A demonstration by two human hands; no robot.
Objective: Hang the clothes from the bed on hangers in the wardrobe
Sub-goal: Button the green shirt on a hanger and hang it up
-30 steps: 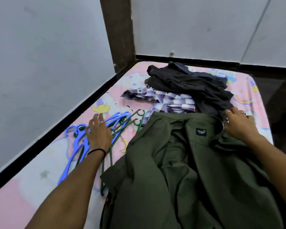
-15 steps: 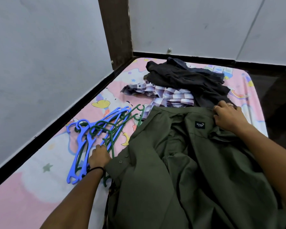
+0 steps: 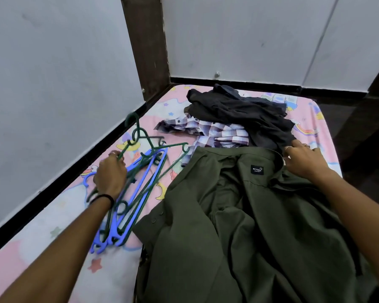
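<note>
Green hanger (image 3: 150,139) gripped by left hand (image 3: 111,177), centre left, partly lifted from hanger pile (image 3: 127,211). Olive shirt (image 3: 239,226) collar pinched by right hand (image 3: 304,159), centre right, on bed (image 3: 31,259). Risk: hooks tangled, pile dragged along.

The scene is lit evenly and rather dimly by soft, diffuse light; no glare is seen. Only faint shadows are cast beneath the raised dark green plastic hanger (image 3: 150,138), which is slightly motion-blurred. Straight wall edges are bowed towards the frame borders by the wide-angle lens.
</note>
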